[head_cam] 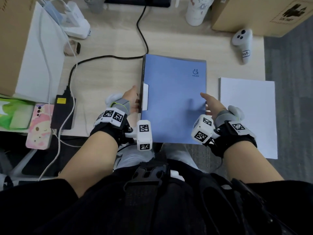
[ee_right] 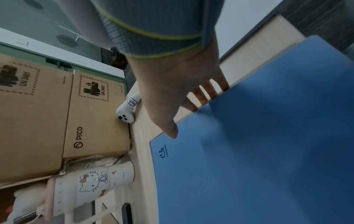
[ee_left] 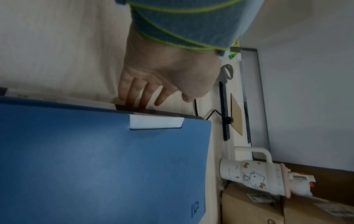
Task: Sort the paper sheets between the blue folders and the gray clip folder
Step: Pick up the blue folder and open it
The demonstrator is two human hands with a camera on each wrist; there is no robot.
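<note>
A blue folder [head_cam: 174, 99] lies closed at the middle of the desk, a white tab [head_cam: 145, 97] at its left edge. A dark gray edge [head_cam: 186, 58] of something beneath shows along its far and left sides. A stack of white paper sheets [head_cam: 247, 116] lies just to its right. My left hand [head_cam: 133, 99] touches the folder's left edge with straight fingers [ee_left: 134, 94], thumb free. My right hand [head_cam: 210, 104] pinches the folder's right edge: the thumb [ee_right: 171, 130] lies on the cover and the fingers [ee_right: 212, 89] go under it.
A white controller [head_cam: 242, 43], a cartoon mug [head_cam: 196, 11] and cardboard boxes [head_cam: 262, 12] stand at the back right. A black cable [head_cam: 142, 31], power adapter [head_cam: 62, 112], phone [head_cam: 40, 126] and white box [head_cam: 39, 56] fill the left. The paper stack overhangs the desk's near right corner.
</note>
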